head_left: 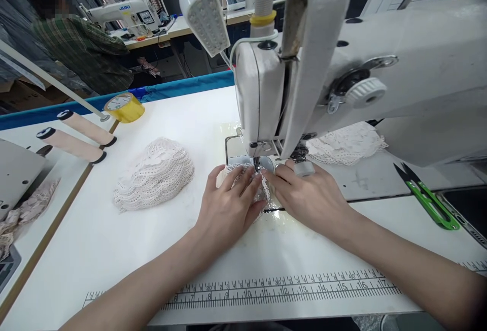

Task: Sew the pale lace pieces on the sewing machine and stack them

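White lace (265,195) lies under the presser foot (257,163) of a white sewing machine (262,92). On its left side, my left hand (228,201) rests with bent, spread fingers, the fingertips pressing the lace down close to the foot. My right hand (308,194) is at the right of the foot, thumb and fingers drawn together at the lace edge; its other fingers are partly behind the machine head. A heap of white lace (155,173) sits on the table left of my hands, and another lace pile (346,143) lies behind the right hand.
Green snips (429,199) lie at the right. Thread cones (72,145) and yellow tape (125,107) are at the left. A printed ruler (247,293) runs along the table's front edge. A person in a plaid shirt (81,52) sits beyond, near another machine (125,13).
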Tool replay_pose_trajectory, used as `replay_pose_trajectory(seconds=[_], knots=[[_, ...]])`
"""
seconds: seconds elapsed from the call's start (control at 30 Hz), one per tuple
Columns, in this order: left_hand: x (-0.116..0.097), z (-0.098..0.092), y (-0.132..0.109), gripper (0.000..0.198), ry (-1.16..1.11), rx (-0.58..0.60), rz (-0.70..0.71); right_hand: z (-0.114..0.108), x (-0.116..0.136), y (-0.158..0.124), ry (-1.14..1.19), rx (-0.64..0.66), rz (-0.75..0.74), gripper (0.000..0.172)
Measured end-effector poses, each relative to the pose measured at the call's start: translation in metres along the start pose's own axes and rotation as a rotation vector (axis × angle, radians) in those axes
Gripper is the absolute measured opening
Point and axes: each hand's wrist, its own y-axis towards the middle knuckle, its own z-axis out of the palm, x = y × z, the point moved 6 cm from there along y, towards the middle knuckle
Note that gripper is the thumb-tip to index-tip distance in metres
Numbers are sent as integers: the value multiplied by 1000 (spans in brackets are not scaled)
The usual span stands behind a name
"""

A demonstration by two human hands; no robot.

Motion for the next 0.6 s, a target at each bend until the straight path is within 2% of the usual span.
replay_pose_trajectory(seconds=[0.2,0.37,0.43,0.5,0.6], knots=[[4,3,1,34,7,-3,-10,3,0,0,-10,17,-3,25],[0,-9,1,23,-63,-56,70,-7,1,-2,60,-58,-40,25],[-3,-14,-1,25,-131,9,87,-10,3,-1,124,-61,-99,26],[-5,-14,-5,32,-169,135,54,-11,5,0,193,-59,-148,25],[-4,-11,-10,20,-173,274,-47,-11,3,0,256,-90,-148,20]])
